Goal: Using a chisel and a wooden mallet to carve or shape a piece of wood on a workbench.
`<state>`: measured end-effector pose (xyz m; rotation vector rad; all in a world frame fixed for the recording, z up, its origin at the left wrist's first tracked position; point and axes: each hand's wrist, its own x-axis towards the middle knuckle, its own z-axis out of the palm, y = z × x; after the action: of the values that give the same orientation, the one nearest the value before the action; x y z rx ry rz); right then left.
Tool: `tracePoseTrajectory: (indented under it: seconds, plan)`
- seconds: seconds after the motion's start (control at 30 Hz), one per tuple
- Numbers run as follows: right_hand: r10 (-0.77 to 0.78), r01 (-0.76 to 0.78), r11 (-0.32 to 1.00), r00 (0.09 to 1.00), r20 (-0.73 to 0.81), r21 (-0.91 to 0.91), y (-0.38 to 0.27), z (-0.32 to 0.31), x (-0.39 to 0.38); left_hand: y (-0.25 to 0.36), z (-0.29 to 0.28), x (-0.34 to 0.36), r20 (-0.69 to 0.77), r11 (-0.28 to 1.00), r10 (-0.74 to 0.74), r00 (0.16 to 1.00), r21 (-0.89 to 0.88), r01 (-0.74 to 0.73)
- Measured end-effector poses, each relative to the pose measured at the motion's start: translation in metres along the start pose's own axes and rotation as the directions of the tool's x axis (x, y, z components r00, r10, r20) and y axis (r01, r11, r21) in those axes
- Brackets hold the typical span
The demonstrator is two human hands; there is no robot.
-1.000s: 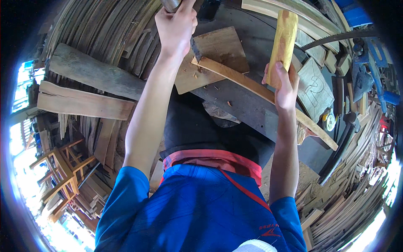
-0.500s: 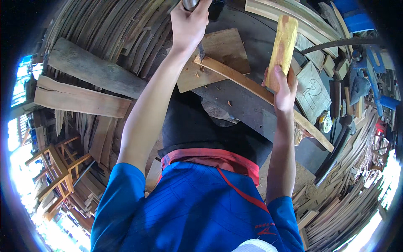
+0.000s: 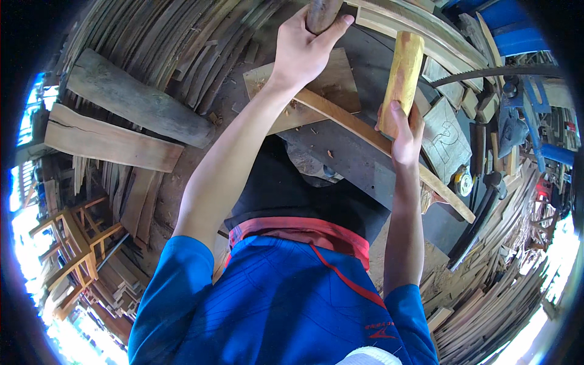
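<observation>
Shifted rightward since the earlier frame: your left hand (image 3: 301, 55), along with the brown-grey, round wooden handle (image 3: 322, 15) it gripped, more of whose length now showed.

Left hand: fingers wrapped about the handle, partly hidden; thumb at its right side. Whatever lay below the handle was concealed behind your hand.

Right hand (image 3: 404, 131): clamped on the near end of a yellow, elongated wooden block (image 3: 404, 73), thumb on the near face, fingers behind. Block tilted, free end pointing far.

One long, narrow, light-brown wooden strip (image 3: 347, 118): it ran from beside your left wrist to the near right, passing beneath your right wrist. Its far-left end was hidden.

One flat, square-cornered brown wooden board (image 3: 340, 76): under the strip's left part, on a dark grey flat work surface (image 3: 353, 155).

To the right: one pale board with a drawn outline (image 3: 447, 137); one small, round, yellow-and-white object (image 3: 464, 184), near it; one black-handled hammer (image 3: 477, 222), nearer; one curved, dark, toothed saw blade (image 3: 486, 73), farther off.
</observation>
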<state>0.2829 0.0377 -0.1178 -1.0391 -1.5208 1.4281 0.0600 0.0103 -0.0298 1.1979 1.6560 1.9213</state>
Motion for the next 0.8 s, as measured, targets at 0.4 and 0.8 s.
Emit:
tracePoseTrajectory:
  seconds: [0.4, 0.8]
  plan:
    - [-0.048, 0.078, 0.933, 0.995, 0.093, -0.35, -0.125, 0.003, 0.017, -0.03, -0.004, 0.004, 0.078, 0.995, -0.093, 0.993, 0.038, 0.09]
    - [-0.081, 0.274, 0.765, 0.939, 0.335, -0.583, -0.233, 0.032, 0.044, -0.023, -0.011, -0.002, 0.098, 0.991, -0.127, 0.987, 0.051, 0.123]
